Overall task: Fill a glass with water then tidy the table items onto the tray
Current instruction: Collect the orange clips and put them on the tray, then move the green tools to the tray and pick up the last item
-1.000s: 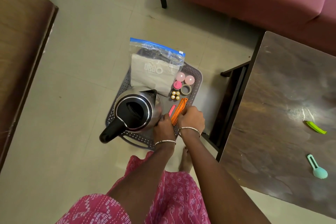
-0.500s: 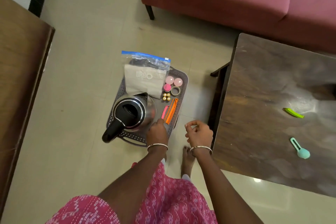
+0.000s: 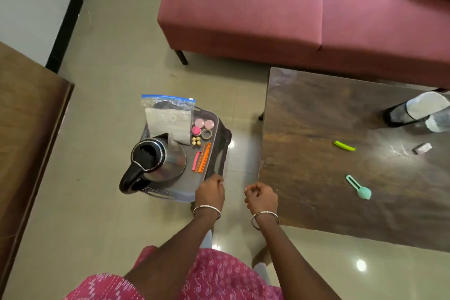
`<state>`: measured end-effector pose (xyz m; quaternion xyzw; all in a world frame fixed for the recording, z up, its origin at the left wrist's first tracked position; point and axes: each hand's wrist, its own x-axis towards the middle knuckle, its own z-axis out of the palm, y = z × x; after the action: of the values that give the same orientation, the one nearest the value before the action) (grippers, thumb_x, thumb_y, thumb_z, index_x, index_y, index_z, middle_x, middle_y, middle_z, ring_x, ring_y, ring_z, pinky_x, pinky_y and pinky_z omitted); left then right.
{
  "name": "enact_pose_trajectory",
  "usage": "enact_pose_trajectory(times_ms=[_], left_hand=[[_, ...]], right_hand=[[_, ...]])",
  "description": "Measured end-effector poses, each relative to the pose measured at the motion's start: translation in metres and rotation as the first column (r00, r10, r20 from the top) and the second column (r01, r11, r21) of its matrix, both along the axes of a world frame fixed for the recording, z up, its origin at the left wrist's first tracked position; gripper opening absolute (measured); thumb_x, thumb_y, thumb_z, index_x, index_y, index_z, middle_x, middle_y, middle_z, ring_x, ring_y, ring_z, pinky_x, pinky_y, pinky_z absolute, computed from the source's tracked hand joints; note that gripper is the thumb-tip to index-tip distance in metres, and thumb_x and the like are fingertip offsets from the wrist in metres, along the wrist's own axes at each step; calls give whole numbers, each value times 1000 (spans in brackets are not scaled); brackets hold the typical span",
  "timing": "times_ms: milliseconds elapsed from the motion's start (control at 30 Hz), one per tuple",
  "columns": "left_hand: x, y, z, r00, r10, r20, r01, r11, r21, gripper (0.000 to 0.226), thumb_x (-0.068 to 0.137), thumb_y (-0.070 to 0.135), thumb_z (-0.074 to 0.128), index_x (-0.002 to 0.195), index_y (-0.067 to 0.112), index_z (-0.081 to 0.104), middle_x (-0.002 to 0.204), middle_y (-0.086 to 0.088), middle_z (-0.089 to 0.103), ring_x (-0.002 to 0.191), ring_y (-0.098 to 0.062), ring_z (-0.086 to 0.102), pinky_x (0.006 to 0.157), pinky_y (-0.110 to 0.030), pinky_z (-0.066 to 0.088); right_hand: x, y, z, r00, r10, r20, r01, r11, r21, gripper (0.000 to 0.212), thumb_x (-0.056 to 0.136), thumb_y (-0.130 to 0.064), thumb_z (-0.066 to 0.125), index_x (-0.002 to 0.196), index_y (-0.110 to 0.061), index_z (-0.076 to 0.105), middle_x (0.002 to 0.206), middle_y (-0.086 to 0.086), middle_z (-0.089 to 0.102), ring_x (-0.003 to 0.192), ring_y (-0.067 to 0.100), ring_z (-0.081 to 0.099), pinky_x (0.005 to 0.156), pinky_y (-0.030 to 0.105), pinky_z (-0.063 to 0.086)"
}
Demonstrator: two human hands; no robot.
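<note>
Both hands are hanging low in front of us: we are seeing the left hand (image 3: 210, 190) curled at the near right corner of the tray (image 3: 181, 192), fingers seemingly touching its rim, though we cannot tell if it is gripping. We are seeing the right hand (image 3: 261, 196) loosely curled, holding nothing, in the gap between tray and table (image 3: 316, 153). On the tray we are noting a steel kettle (image 3: 158, 161) with its lid open, sitting at the near left; pink and orange clips (image 3: 202, 158) lying beside it on the right; small gold batteries (image 3: 196, 141); pink round lids (image 3: 204, 124); a tape roll (image 3: 206, 133); and a zip bag (image 3: 168, 118) leaning at the far end. On the table we are spotting a teal scoop (image 3: 360, 189) nearest, then a green clip (image 3: 343, 145), a small grey piece (image 3: 423, 148), and farthest a glass (image 3: 418, 114) at the right edge; water level is unclear to us. A maroon sofa (image 3: 267, 7) is sitting beyond.
</note>
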<state>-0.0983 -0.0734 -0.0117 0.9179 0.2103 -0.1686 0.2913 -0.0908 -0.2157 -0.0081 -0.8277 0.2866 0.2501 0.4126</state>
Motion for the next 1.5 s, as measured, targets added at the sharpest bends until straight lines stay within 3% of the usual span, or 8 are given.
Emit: enact_pose_trajectory(times_ms=[100,167,300,533,667,1167,1333,1500], left_hand=[[-5,-34,7,999,16,31,-16,1000,-5,15,92,17,51,100,16,64,94,-10,71,90,-32,64,74,-36,47],[-12,-65,14,999,28,44,-28,1000,-11,15,91,16,53,100,16,66,94,-12,71,91,-35,64,74,-38,48],[-28,-138,24,998,0,62,1,1000,-16,12,89,14,55,95,15,66,91,-15,71,88,-37,65,72,-41,51],[-40,-258,36,997,-68,39,68,998,14,15,92,20,52,94,17,67,89,-11,70,86,-30,65,65,-31,43],[-29,-309,46,992,-113,59,116,992,-44,18,90,14,51,95,14,68,90,-9,71,89,-29,64,70,-32,45],[88,-381,8,959,-282,26,282,959,1,19,87,9,51,102,12,64,101,-13,67,95,-32,62,81,-39,49],[138,-400,-18,963,-270,-12,270,962,34,20,89,8,50,104,12,62,104,-11,65,97,-30,61,77,-32,42],[176,-413,-46,923,-362,-134,379,914,147,29,95,16,45,123,17,53,121,-7,55,100,-34,59,79,-43,48]], right_hand=[[-8,-41,3,1000,16,17,-15,999,-44,11,83,-21,67,72,-22,70,63,0,70,61,14,68,74,35,59],[-18,-78,7,999,20,28,-18,998,-57,8,83,-23,69,77,-20,73,69,5,72,73,23,70,74,33,57],[-36,-161,18,996,-66,59,68,997,-39,7,82,-22,71,81,-17,76,70,7,73,76,28,71,74,37,57],[-52,-298,44,984,-151,99,160,983,-86,8,79,-20,70,71,-22,70,61,0,70,70,23,71,72,34,57],[-53,-354,54,964,-241,114,250,966,-71,6,78,-20,69,72,-21,71,62,1,70,70,27,72,74,41,59],[-5,-435,9,954,-297,43,300,952,-65,13,78,-21,70,66,-24,68,53,-2,68,58,20,70,70,42,60],[41,-448,-15,978,-205,-20,203,976,-80,9,80,-22,69,71,-21,69,58,0,69,69,25,72,73,43,59],[78,-452,-40,992,-111,-53,105,988,-115,7,82,-20,67,75,-18,71,66,3,70,73,28,71,74,38,57]])
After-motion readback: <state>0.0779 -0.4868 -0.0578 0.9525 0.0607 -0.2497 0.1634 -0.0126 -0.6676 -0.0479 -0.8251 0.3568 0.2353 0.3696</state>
